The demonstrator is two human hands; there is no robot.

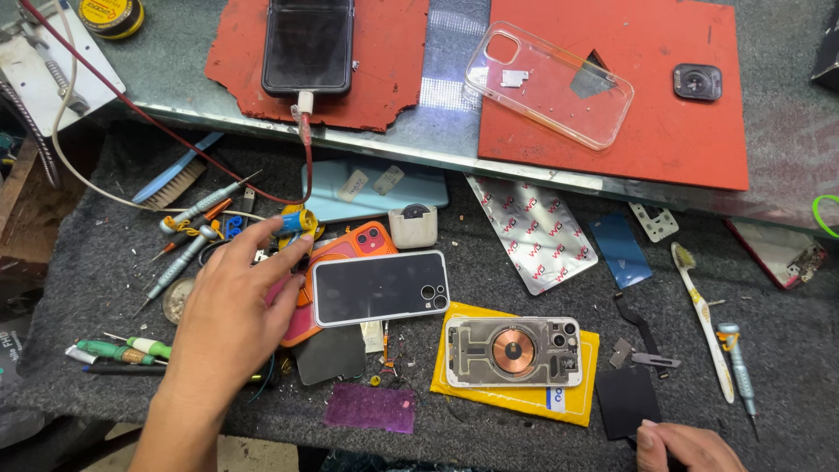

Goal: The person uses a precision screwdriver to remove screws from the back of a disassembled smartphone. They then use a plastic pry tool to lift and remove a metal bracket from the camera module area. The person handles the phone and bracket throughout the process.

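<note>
Left hand, fingers spread, reaches over tools; right hand, curled, beside yellow packet.

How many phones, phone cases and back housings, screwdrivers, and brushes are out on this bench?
Phones: 1, black phone on a cable
Cases and back housings: 5, clear case, black case, orange case, light blue back, opened back housing
Screwdrivers: 4
Brushes: 2
Total: 12
</note>
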